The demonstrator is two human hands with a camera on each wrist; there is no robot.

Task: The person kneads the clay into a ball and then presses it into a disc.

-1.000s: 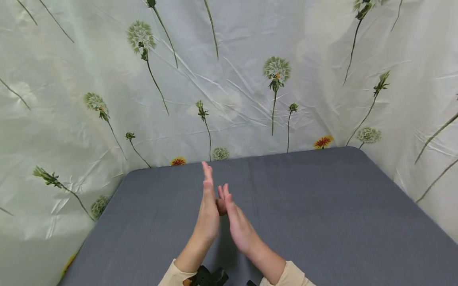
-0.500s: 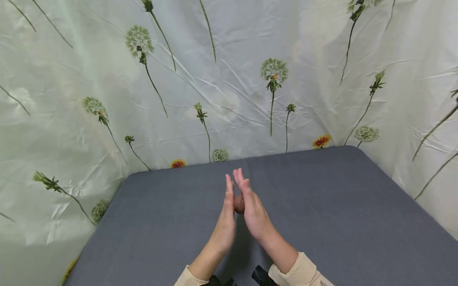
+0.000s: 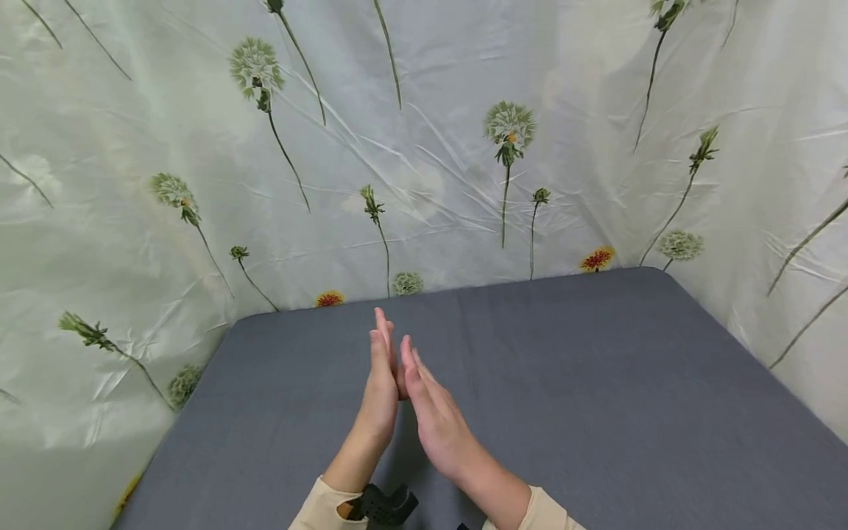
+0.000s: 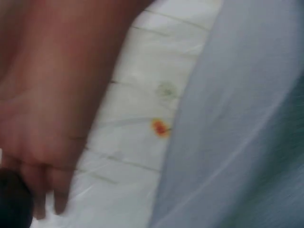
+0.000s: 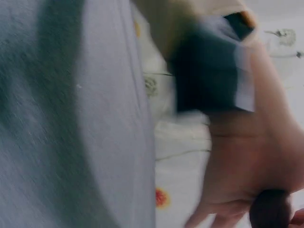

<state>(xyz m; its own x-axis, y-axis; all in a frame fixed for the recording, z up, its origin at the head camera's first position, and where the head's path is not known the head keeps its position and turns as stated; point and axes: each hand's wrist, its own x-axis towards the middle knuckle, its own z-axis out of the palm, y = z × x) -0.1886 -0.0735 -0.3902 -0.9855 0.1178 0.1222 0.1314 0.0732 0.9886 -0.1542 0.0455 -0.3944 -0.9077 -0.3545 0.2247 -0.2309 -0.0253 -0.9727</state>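
A small brown ball (image 3: 402, 386) is sandwiched between my two palms, mostly hidden by the fingers in the head view. It shows as a dark round shape in both wrist views, a dark ball (image 4: 15, 202) in the left and a dark ball (image 5: 270, 209) in the right. My left hand (image 3: 380, 394) is upright with straight fingers, its palm against the ball. Facing it from the other side, my right hand (image 3: 433, 416) also has straight fingers; its fingertips sit lower than the left ones. Both hands are raised above the grey table (image 3: 563, 383).
A pale curtain (image 3: 437, 169) printed with dandelions and flowers hangs behind and beside the table. A black wrist camera (image 3: 384, 506) is strapped on the left wrist below a cream sleeve (image 3: 324, 508). The cream right sleeve (image 3: 543, 511) shows at the bottom edge.
The hands swing right, then back left. The left hand slides forward along the right one, which draws back slightly. The ball, plainly seen half a second ago, is now mostly covered.
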